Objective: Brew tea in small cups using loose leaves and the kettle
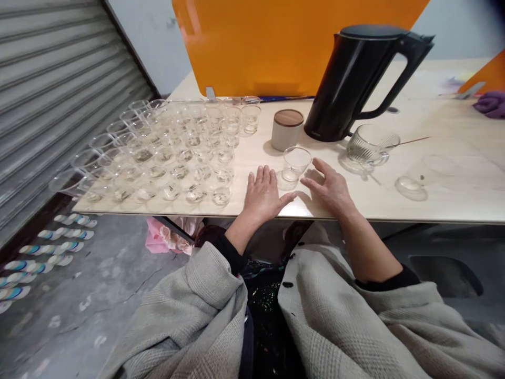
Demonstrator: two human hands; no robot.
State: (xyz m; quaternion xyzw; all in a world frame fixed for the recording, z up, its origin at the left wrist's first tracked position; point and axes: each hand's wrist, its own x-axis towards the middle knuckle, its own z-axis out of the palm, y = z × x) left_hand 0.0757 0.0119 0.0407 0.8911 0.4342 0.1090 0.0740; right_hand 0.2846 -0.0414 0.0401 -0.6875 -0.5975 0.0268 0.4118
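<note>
Clear cup (294,167), single, stands upright on the pale worktop (366,204) between the two hands; taken below as clock centre, 12 pointing away from the wearer.

Left grip (261,196), at 8 o'clock: palm down near the front edge, four fingers close together, thumb spread wide toward the cup. Nothing held.

Right grip (330,188), at 4 o'clock: wide, thumb and forefinger parted, tips pointing at the cup and just beside it. Nothing held.

Jar (284,135), grey with a wooden lid, near the cup at 12. Black kettle (347,84) at 1, handle turned toward 2. Ribbed glass mug (365,146) between 2 and 3, below the kettle handle; thin stick (417,140) projects from it to the right. Second cup (411,188) at 3, well apart; very faint against the surface, so upright or on its side cannot be told.

From 9 to 10: close rows of clear cups (193,138), many with dark flecks at the bottom. Orange panel (268,47) stands along the far side at 12. Purple cloth (491,104) far off between 2 and 3.

Off the worktop: pink bag (160,237) at 8, lower down; striped slippers (49,249) in rows on the floor, farther out between 8 and 9; metal shutter (51,95) at 10.
</note>
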